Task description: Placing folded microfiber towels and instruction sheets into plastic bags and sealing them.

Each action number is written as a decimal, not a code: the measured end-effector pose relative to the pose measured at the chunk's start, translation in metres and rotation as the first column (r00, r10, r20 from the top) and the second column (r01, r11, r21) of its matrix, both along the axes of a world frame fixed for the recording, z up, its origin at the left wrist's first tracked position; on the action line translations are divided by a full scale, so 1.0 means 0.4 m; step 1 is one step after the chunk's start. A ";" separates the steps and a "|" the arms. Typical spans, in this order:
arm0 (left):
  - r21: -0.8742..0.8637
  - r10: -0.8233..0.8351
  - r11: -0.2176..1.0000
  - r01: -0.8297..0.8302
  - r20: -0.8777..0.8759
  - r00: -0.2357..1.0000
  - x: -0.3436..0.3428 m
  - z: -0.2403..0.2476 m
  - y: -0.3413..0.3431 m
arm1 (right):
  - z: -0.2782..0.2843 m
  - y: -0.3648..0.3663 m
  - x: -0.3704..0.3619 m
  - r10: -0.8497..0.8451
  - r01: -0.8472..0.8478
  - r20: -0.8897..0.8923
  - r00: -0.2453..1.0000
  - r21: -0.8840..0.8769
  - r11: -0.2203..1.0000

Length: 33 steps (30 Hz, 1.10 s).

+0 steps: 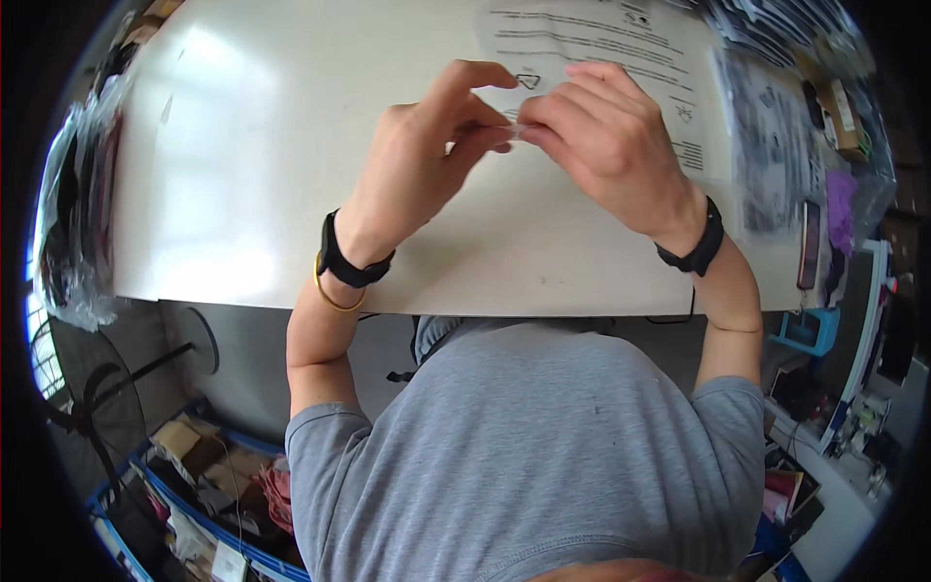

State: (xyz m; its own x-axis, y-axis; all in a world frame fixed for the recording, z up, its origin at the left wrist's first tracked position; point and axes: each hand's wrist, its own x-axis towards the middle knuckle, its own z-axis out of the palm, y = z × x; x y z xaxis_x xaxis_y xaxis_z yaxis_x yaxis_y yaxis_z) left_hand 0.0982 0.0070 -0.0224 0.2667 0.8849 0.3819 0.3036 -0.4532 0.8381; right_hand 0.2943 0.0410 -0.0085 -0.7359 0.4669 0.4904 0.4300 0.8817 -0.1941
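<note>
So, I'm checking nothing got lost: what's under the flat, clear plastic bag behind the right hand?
The smooth off-white tabletop shows through the flat, clear, black-printed plastic bag. Whatever lies behind the bare right hand is covered and can't be seen.

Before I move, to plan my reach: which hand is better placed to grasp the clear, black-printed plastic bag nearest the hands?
Probably the right hand: it overlaps the bag in view, while the left hand lies mostly left of it. Both appear to pinch a small translucent piece.
</note>
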 end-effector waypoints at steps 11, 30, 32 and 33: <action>0.049 0.169 0.985 -0.164 -0.418 0.893 -0.094 0.005 0.016 | 0.017 0.022 0.344 -0.595 0.618 0.248 0.765 -0.020 0.786; -0.359 -0.508 0.854 0.377 -0.420 0.752 0.050 0.030 -0.030 | 0.024 -0.035 0.332 -0.266 0.227 -0.059 0.962 -0.367 0.902; -0.395 -0.495 0.843 0.365 -0.306 0.813 0.070 0.015 -0.042 | 0.026 -0.042 0.321 -0.300 0.284 -0.038 0.953 -0.233 0.930; -0.431 -0.460 0.833 0.346 -0.194 0.866 0.077 0.007 -0.050 | 0.034 -0.046 0.307 -0.296 0.280 -0.037 0.954 -0.233 0.931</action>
